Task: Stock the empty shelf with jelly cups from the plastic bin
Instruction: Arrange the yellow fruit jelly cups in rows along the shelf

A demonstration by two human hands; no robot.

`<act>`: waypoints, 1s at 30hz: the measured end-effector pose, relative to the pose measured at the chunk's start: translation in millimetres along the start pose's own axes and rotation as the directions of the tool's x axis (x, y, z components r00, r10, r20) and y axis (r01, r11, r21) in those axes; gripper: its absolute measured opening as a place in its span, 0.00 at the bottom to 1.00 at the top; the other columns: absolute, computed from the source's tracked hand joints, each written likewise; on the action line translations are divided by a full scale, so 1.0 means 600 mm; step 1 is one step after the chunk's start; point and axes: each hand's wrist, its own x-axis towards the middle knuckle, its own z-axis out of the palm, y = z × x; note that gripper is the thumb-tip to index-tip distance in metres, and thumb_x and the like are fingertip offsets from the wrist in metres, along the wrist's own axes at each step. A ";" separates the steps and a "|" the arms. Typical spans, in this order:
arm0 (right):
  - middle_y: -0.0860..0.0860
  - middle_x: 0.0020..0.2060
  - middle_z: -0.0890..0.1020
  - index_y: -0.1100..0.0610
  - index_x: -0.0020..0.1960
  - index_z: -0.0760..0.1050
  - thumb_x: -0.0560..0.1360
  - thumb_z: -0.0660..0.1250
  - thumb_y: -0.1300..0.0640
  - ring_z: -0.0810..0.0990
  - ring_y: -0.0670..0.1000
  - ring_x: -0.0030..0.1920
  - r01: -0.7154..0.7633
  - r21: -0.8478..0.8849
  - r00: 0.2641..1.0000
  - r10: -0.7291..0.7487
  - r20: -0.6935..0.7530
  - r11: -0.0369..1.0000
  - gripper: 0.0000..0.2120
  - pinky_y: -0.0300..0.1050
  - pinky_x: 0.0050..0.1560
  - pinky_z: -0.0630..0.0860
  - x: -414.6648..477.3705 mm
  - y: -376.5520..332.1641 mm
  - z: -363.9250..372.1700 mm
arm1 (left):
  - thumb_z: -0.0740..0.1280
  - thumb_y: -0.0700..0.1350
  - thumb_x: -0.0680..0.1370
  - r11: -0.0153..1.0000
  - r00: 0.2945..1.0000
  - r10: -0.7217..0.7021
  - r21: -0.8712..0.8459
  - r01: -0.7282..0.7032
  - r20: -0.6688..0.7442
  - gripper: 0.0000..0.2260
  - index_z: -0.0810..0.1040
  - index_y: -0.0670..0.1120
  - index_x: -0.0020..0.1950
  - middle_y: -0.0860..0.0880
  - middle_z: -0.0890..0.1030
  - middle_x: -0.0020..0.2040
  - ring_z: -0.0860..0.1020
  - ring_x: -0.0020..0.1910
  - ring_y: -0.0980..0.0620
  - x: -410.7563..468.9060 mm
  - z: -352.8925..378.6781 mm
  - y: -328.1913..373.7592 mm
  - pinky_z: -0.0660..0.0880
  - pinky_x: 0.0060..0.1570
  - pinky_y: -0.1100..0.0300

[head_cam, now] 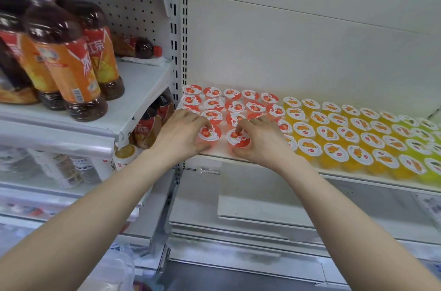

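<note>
On the white shelf (262,162) stand several rows of jelly cups: red ones (235,107) at the left, orange ones (334,134) in the middle, green ones (427,145) at the far right. My left hand (183,133) grips a red jelly cup (210,134) at the shelf's front edge. My right hand (260,140) grips another red jelly cup (238,138) beside it. Both cups rest on the shelf in the front row. The plastic bin (114,271) shows only as a clear corner at the bottom left.
To the left, a neighbouring shelf (133,90) carries tall iced-tea bottles (69,61), with more bottles (59,169) below. A perforated upright post (179,52) divides the two bays. Below the jelly shelf are bare white shelf boards (262,209).
</note>
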 end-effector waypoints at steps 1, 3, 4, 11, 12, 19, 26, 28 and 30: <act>0.49 0.52 0.80 0.48 0.56 0.75 0.68 0.68 0.37 0.72 0.54 0.56 0.000 -0.004 1.000 0.000 -0.001 1.000 0.22 0.50 0.55 0.68 0.000 0.000 -0.001 | 0.70 0.62 0.70 1.000 1.000 0.005 0.004 -0.005 0.004 0.21 0.77 0.53 0.59 0.53 0.79 0.58 0.69 0.62 0.50 0.001 0.000 -0.001 0.64 0.62 0.57; 0.48 0.52 0.80 0.48 0.54 0.77 0.67 0.65 0.33 0.73 0.54 0.57 -0.010 0.019 1.000 0.010 -0.028 1.000 0.23 0.51 0.57 0.69 0.001 0.005 -0.003 | 0.67 0.66 0.70 1.000 1.000 0.016 0.016 -0.016 0.006 0.22 0.78 0.54 0.58 0.54 0.79 0.58 0.70 0.62 0.50 0.004 -0.002 -0.005 0.65 0.63 0.56; 0.48 0.52 0.81 0.48 0.53 0.78 0.68 0.63 0.32 0.73 0.54 0.57 -0.019 0.045 0.998 0.022 -0.051 0.999 0.24 0.51 0.56 0.70 0.004 0.008 -0.003 | 0.65 0.68 0.71 1.000 1.000 0.019 0.019 -0.019 0.004 0.23 0.78 0.54 0.57 0.54 0.79 0.58 0.70 0.62 0.50 0.007 -0.003 -0.007 0.65 0.64 0.55; 0.50 0.56 0.81 0.51 0.58 0.78 0.77 0.63 0.43 0.73 0.55 0.59 -0.158 0.043 0.984 0.161 -0.079 0.987 0.16 0.50 0.55 0.69 0.071 0.029 -0.014 | 0.59 0.62 0.79 0.998 1.000 -0.024 -0.061 0.024 0.015 0.19 0.79 0.53 0.60 0.52 0.79 0.61 0.70 0.64 0.49 0.059 -0.021 -0.027 0.66 0.64 0.53; 0.50 0.56 0.81 0.51 0.59 0.78 0.77 0.63 0.44 0.73 0.55 0.59 -0.175 0.043 0.981 0.178 -0.072 0.984 0.16 0.50 0.55 0.69 0.083 0.030 -0.014 | 0.60 0.61 0.79 0.998 0.999 -0.029 -0.055 0.031 0.025 0.18 0.78 0.52 0.61 0.52 0.78 0.62 0.70 0.64 0.48 0.072 -0.021 -0.029 0.66 0.64 0.53; 0.51 0.55 0.82 0.52 0.62 0.77 0.77 0.65 0.47 0.73 0.57 0.59 -0.156 0.055 0.983 0.160 -0.088 0.986 0.16 0.51 0.55 0.69 0.162 0.056 0.004 | 0.62 0.55 0.80 0.996 0.995 -0.085 -0.009 0.086 0.057 0.18 0.74 0.52 0.68 0.48 0.76 0.65 0.70 0.66 0.45 0.165 -0.010 -0.030 0.66 0.65 0.52; 0.51 0.56 0.82 0.51 0.65 0.75 0.77 0.65 0.44 0.72 0.57 0.61 -0.126 0.079 0.992 0.126 0.004 0.989 0.19 0.52 0.57 0.68 0.250 0.099 0.018 | 0.61 0.55 0.81 0.981 0.972 -0.184 0.088 0.173 0.147 0.20 0.72 0.51 0.71 0.46 0.77 0.65 0.71 0.65 0.43 0.250 0.014 -0.046 0.68 0.63 0.51; 0.50 0.56 0.82 0.50 0.64 0.75 0.76 0.65 0.42 0.71 0.56 0.61 -0.117 0.105 0.993 0.116 0.024 0.987 0.20 0.52 0.58 0.69 0.265 0.108 0.025 | 0.61 0.57 0.80 0.976 0.960 -0.211 0.099 0.195 0.185 0.21 0.71 0.51 0.71 0.47 0.78 0.65 0.71 0.65 0.42 0.268 0.019 -0.047 0.68 0.62 0.51; 0.49 0.56 0.82 0.50 0.64 0.76 0.75 0.65 0.39 0.71 0.55 0.62 -0.116 0.127 0.993 0.111 0.045 0.985 0.22 0.52 0.58 0.69 0.276 0.114 0.032 | 0.62 0.59 0.79 0.973 0.952 -0.221 0.118 0.199 0.211 0.23 0.72 0.52 0.71 0.47 0.79 0.64 0.73 0.64 0.43 0.280 0.021 -0.045 0.70 0.61 0.53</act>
